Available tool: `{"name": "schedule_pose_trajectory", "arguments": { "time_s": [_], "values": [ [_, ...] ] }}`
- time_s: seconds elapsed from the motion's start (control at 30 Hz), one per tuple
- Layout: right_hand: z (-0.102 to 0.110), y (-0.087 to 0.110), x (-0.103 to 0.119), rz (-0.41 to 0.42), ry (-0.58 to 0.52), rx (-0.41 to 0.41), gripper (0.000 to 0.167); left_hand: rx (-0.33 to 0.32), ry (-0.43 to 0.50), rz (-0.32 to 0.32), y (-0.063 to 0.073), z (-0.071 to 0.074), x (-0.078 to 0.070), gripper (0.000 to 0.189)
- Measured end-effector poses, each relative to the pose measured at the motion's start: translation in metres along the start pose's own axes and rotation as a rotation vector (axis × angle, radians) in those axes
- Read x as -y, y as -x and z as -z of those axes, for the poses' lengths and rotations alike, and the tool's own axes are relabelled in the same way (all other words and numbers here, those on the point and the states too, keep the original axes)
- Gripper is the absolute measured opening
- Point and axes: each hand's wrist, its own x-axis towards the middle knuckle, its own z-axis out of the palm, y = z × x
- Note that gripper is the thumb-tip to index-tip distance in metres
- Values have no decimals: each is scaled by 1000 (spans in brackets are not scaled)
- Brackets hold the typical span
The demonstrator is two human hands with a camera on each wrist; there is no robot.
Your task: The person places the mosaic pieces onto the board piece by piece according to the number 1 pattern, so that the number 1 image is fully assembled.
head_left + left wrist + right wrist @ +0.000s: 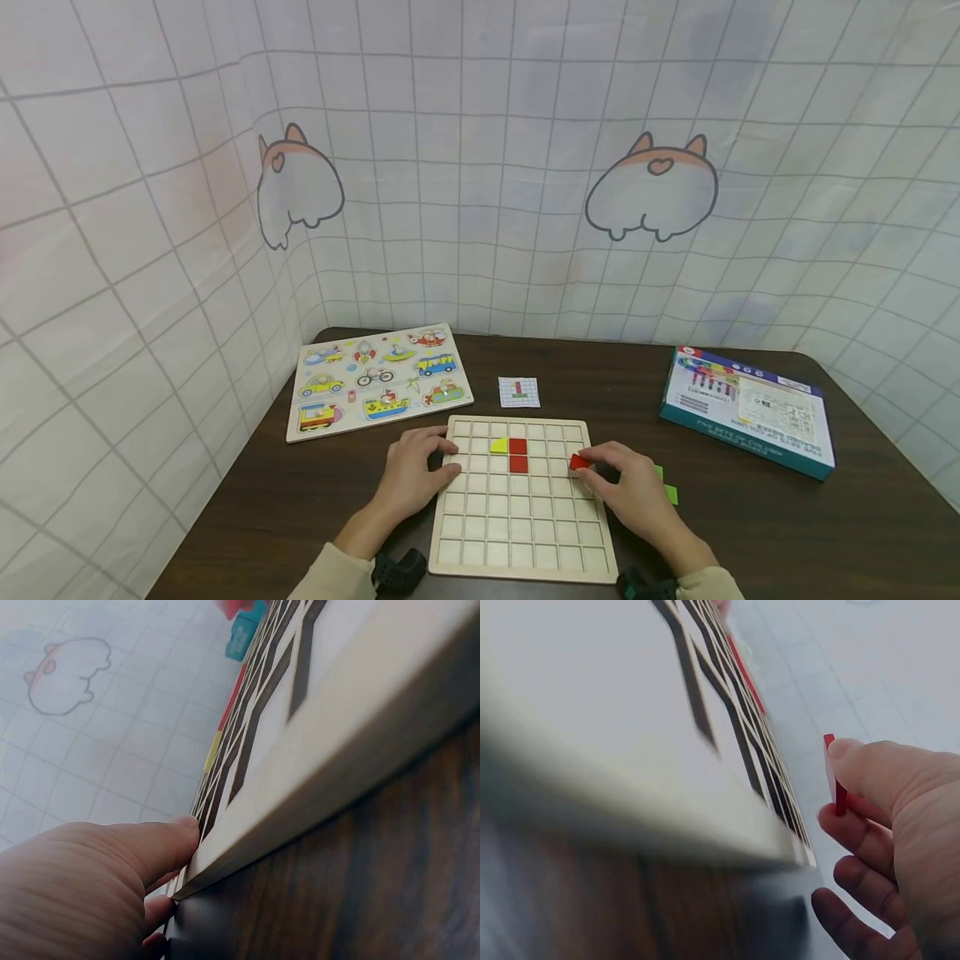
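A wooden grid board point(522, 531) lies flat on the table. My left hand point(411, 467) holds its left edge; in the left wrist view the thumb point(169, 844) is at the rim with fingertips below it. Above the board's right edge, my right hand point(633, 487) pinches a red tile point(577, 462) between thumb and fingers; the right wrist view shows this red tile point(835, 776) edge-on. Two red tiles point(518, 455) sit in the grid, one below the other, with a yellow tile point(498, 446) left of the upper one. Green tiles point(671, 494) lie partly hidden behind my right hand.
A small pattern card point(519, 392) lies behind the board. At the back left is a picture puzzle board point(380, 379) with vehicles. A flat cardboard box point(750, 411) stands at the right. A gridded curtain point(480, 183) hangs behind the dark table point(750, 533).
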Motion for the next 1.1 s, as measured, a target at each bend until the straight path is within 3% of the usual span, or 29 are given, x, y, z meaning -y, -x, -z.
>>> {"name": "schedule_pose_trajectory", "arguments": {
  "time_s": [0.17, 0.63, 0.9, 1.1],
  "values": [
    [-7, 2, 11, -11, -5, 51, 23, 0, 5, 5, 0, 0, -1, 17],
    [-20, 6, 27, 8, -25, 18, 23, -1, -7, 7, -1, 0, -1, 17],
    [-27, 7, 30, 110, -46, 54, 22, -4, -10, 6, -1, 0, -1, 17],
    [-33, 8, 34, 127, -26, 78, 20, -4, -9, 9, 0, 1, -1, 17]
  ]
}}
